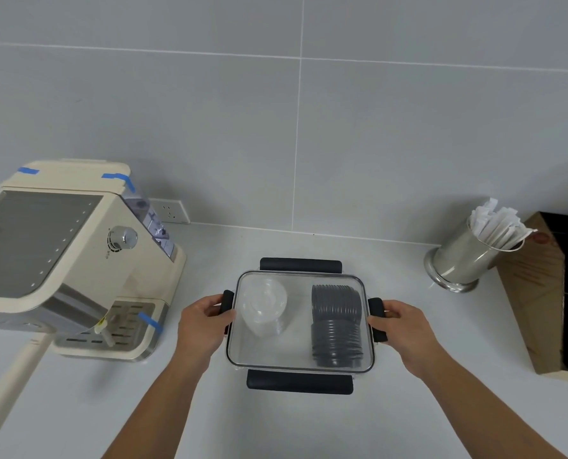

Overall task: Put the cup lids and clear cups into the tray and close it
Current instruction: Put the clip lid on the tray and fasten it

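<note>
The tray (300,367) sits on the counter (408,326), its clear lid on, with the clear cups (263,308) at left and the dark cup lids (337,324) at right inside. The left hand (201,329) and right hand (405,329) press the side clips (377,319), probably snapping them down to seal it; the long clips look unlatched.

I see the tray (300,367) with its clear lid on, clear cups (264,308) at 9 o'clock inside, dark lids (337,323) at 3. My left hand (201,326) and right hand (405,329) press the side clips.
</note>
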The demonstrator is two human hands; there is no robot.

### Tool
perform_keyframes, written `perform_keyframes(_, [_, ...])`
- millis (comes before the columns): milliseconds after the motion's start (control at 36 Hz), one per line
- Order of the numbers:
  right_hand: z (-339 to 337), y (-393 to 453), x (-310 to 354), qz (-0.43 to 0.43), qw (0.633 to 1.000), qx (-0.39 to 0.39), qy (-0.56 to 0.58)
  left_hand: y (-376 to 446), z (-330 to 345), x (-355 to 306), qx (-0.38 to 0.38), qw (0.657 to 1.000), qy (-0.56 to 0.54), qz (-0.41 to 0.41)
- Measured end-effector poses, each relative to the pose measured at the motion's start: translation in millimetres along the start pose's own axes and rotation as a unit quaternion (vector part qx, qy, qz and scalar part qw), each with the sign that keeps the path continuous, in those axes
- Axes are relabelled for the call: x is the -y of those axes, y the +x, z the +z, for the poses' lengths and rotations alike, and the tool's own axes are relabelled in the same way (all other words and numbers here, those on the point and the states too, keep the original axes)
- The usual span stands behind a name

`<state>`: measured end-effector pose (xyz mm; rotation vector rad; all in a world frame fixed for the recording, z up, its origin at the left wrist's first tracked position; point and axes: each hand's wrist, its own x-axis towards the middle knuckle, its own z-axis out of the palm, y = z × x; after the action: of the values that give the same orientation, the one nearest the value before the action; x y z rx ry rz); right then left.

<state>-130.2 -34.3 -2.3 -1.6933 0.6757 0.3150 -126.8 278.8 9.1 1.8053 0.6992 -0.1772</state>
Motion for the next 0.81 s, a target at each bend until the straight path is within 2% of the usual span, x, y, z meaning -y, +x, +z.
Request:
perform_keyframes(639, [-0.3,6.0,-11.3,0.051,0.996,0.034,0.057,11.0,-4.3,8.3,0.042,0.997,-0.054,-0.038])
perform_keyframes(806, [1.0,-1.6,-8.9,0.029,0.997,0.028,0.068,13.1,-2.3,9.5,0.034,0.997,-0.062,-0.036])
